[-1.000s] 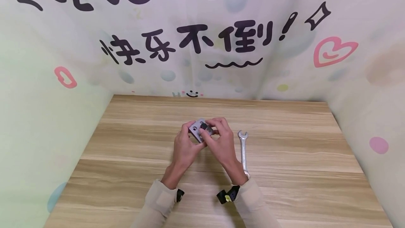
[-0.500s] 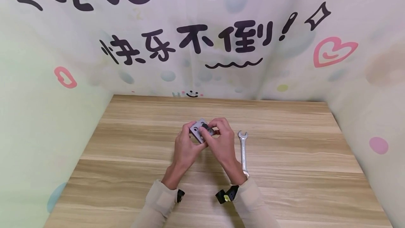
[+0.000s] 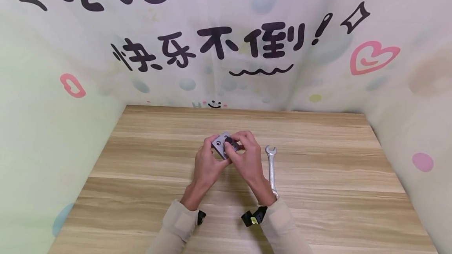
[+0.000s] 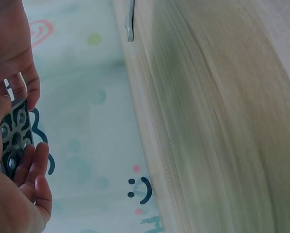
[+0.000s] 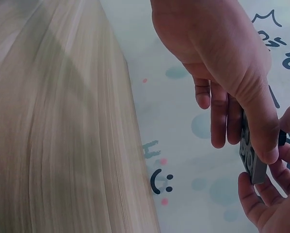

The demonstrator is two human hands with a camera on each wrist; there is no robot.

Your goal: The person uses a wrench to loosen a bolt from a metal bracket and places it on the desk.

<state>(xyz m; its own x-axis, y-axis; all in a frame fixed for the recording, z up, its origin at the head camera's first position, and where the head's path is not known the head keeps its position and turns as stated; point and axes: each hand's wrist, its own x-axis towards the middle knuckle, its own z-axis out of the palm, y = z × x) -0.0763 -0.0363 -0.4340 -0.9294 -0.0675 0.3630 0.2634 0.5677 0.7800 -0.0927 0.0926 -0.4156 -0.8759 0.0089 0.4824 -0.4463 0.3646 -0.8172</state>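
Above the table (image 3: 148, 175), my left hand (image 3: 206, 166) grips the grey plate (image 3: 220, 144) while my right hand (image 3: 247, 158) pinches a dark knob (image 3: 228, 141) on it. If my fingers slip, the plate could drop onto the wood. Backdrop (image 3: 226, 46) reads "快乐不倒!". Wrench (image 3: 271, 167) lies nearby.

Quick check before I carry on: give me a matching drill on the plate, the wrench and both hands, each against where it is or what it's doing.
Things:
1. grey plate
2. wrench
3. left hand
4. right hand

States:
a. lies flat on the wooden table, touched by nothing
b. pinches a small dark part on the plate's face
c. held up off the table between both hands
d. grips the plate's near edge from the left

Pairs: 1-c, 2-a, 3-d, 4-b
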